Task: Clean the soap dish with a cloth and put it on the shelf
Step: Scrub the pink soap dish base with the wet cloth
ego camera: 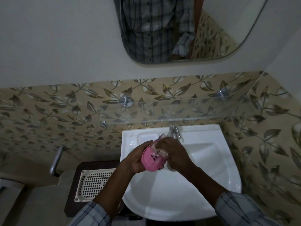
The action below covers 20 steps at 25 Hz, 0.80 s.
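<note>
Two checked sleeves (pixel 241 207) come up from the bottom edge, and both hands meet over the left part of the white sink (pixel 192 190). Left hand (pixel 138 160) is wrapped around the pink dish (pixel 150 161), cupping it from the left side with the slotted base facing the camera and the dish tilted on edge, held up over the basin. Right hand (pixel 175 152) is closed on a pale cloth (pixel 160 146), pressing it against the upper right part of the dish; a fold of cloth shows between the fingers and at the top of the dish. Just left of the sink, lower down, a cream basket (pixel 92 185) with a grid bottom sits on a dark stand (pixel 76 190). Behind the hands a chrome tap (pixel 174 131) stands at the sink's back rim, beside a moulded soap recess (pixel 146 137). Above the tap a clear glass shelf (pixel 179 110) runs along the leaf-patterned tiles (pixel 48 108), held by round metal mounts (pixel 125 101). Higher still, a mirror (pixel 203 30) reflects a checked shirt
</note>
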{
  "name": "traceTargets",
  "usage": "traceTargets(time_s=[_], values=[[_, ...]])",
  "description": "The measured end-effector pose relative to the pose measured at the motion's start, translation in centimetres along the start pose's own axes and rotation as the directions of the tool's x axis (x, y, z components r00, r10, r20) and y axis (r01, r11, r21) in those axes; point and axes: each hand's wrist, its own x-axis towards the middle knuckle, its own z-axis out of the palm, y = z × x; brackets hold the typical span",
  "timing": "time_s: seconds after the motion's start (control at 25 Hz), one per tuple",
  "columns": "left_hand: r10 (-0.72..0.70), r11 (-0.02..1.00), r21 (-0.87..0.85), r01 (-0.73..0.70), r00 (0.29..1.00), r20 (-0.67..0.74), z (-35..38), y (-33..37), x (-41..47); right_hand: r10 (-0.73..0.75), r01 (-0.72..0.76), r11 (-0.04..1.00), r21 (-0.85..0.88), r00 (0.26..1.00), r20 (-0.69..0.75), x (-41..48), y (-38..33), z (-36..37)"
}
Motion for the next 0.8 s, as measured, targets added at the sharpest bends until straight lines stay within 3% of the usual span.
traceTargets(time_s=[0.04, 0.16, 0.2, 0.32, 0.4, 0.52, 0.64, 0.72, 0.8], values=[[0.022, 1.0, 0.019, -0.022, 1.0, -0.005, 0.2, -0.1, 0.0, 0.078, -0.078, 0.996, -0.029, 0.997, -0.024, 0.1, 0.0, -0.3], [0.092, 0.996, -0.014, -0.092, 0.996, -0.002, 0.4, -0.1, 0.3, 0.083, -0.068, 0.981, -0.18, 0.993, 0.081, -0.1, 0.5, -0.2], [0.113, 0.993, 0.016, -0.113, 0.994, -0.002, 0.3, -0.1, 0.4, 0.181, -0.165, 0.975, -0.151, 0.978, 0.099, 0.0, 0.2, -0.3], [0.183, 0.981, 0.074, -0.18, 0.982, -0.037, 0.3, -0.8, 0.3, 0.555, -0.557, 0.83, -0.02, 0.824, 0.113, 0.4, 0.9, -0.5], [0.222, 0.973, 0.081, -0.215, 0.971, -0.086, 0.3, -1.5, 0.3, 0.61, -0.616, 0.787, -0.037, 0.767, 0.2, 0.4, 1.3, -0.7], [0.253, 0.967, 0.056, -0.248, 0.958, -0.133, 1.3, -1.5, 0.2, 0.61, -0.614, 0.788, 0.044, 0.788, 0.086, 0.2, 0.8, -0.3], [0.285, 0.958, 0.024, -0.287, 0.931, -0.229, 1.9, -0.9, 0.4, 0.526, -0.54, 0.838, 0.076, 0.837, 0.152, -0.8, -0.1, 0.3], [0.278, 0.959, 0.01, -0.284, 0.93, -0.241, 2.3, -0.4, 0.5, 0.486, -0.488, 0.858, 0.16, 0.872, 0.055, -1.5, -0.6, 0.4], [0.258, 0.963, -0.009, -0.269, 0.935, -0.243, 2.3, -0.2, 0.8, 0.308, -0.305, 0.947, 0.097, 0.951, -0.023, -2.1, -0.4, -0.3]])
